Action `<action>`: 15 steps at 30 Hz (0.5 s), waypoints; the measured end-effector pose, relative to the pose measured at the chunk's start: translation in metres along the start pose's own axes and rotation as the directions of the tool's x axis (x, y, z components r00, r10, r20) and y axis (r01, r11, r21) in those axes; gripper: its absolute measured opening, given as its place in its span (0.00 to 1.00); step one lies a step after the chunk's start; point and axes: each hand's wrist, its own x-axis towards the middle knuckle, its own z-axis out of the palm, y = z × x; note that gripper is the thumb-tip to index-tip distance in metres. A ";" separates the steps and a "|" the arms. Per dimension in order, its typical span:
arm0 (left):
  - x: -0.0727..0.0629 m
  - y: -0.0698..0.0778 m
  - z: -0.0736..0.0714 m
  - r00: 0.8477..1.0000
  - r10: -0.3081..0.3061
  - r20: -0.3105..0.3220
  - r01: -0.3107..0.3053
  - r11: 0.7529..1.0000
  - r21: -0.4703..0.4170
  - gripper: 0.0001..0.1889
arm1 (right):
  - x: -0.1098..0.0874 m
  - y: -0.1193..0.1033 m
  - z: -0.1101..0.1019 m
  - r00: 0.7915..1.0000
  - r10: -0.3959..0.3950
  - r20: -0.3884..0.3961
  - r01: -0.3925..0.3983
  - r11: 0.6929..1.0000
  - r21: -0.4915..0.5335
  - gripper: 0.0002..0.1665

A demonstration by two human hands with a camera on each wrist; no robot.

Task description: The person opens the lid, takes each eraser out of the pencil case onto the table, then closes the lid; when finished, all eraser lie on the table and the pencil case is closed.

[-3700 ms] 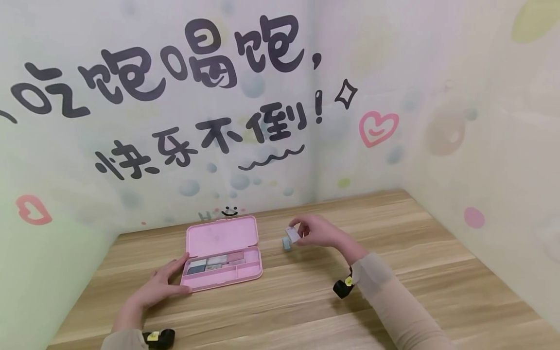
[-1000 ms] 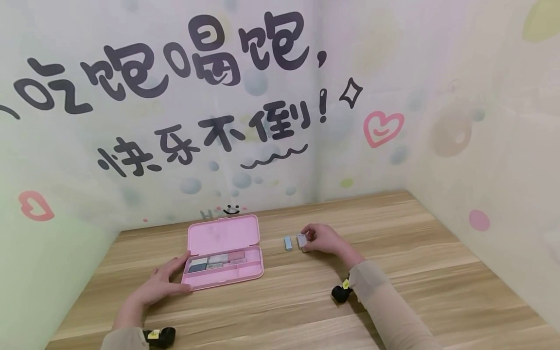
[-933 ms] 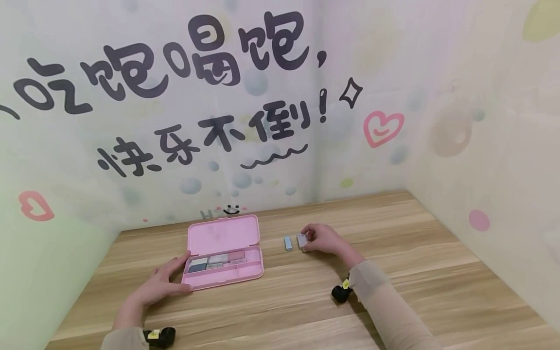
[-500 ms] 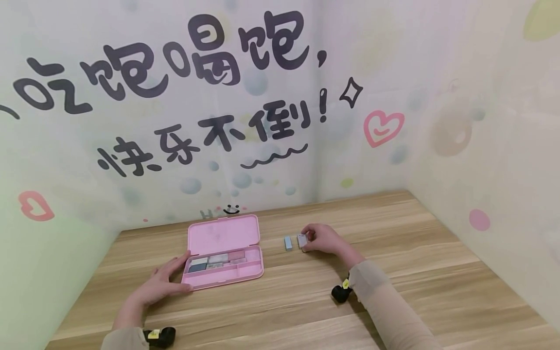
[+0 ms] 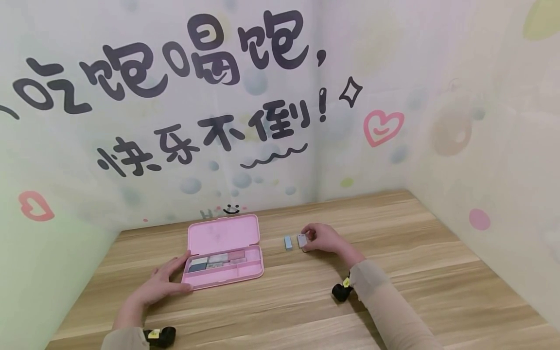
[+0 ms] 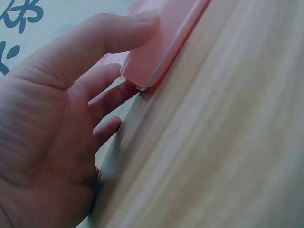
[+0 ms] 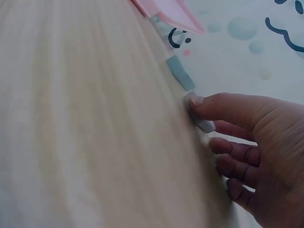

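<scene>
My left hand [image 5: 159, 285] holds the left end of an open pink pencil case [image 5: 250, 275], thumb at the front corner and fingers along the end, as the left wrist view [image 6: 71, 109] shows. In the case's rear compartment lie several small blocks [image 5: 217, 259] in grey, white and pink. To the right of it, my right hand [image 5: 324, 239] pinches a small pale grey eraser [image 5: 302, 241] between thumb and index finger, low at the tabletop. A light blue eraser [image 5: 288, 243] lies just left of that one. In the right wrist view, the other fingers are loosely bent beneath the thumb.
Wood-grain table [image 5: 280, 316] extends in front of and to the right of the case. A printed wall [image 5: 332, 155] rises behind its back edge, and a side wall [image 5: 494, 194] stands at the right. Black wrist cameras [image 5: 161, 337] are strapped to both wrists.
The pale grey eraser was tilted above the blue one; my right hand has moved it right and down to the table beside it. Over the last second both hands stay still.
</scene>
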 end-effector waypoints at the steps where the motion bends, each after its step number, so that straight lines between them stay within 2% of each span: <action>1: 0.000 0.000 0.000 1.000 0.001 0.000 -0.001 1.000 -0.001 0.51 | 0.000 -0.001 -0.001 1.000 -0.001 0.002 0.001 1.000 0.001 0.27; 4: -0.001 -0.001 -0.001 1.000 0.000 0.003 0.000 1.000 0.004 0.51 | -0.003 -0.009 -0.005 1.000 -0.003 0.007 0.003 1.000 0.012 0.29; 7: -0.002 -0.001 -0.002 1.000 0.004 0.003 -0.004 1.000 0.005 0.51 | -0.003 -0.021 -0.006 1.000 -0.017 0.013 0.017 1.000 0.007 0.27; 12: -0.001 0.000 -0.001 1.000 0.004 0.000 -0.004 1.000 0.001 0.51 | 0.010 -0.043 -0.002 0.993 -0.103 0.053 0.104 0.994 -0.034 0.21; 15: -0.001 0.001 -0.001 1.000 -0.001 -0.002 0.001 1.000 0.000 0.51 | 0.021 -0.060 0.003 0.979 -0.160 0.123 0.166 0.985 -0.042 0.19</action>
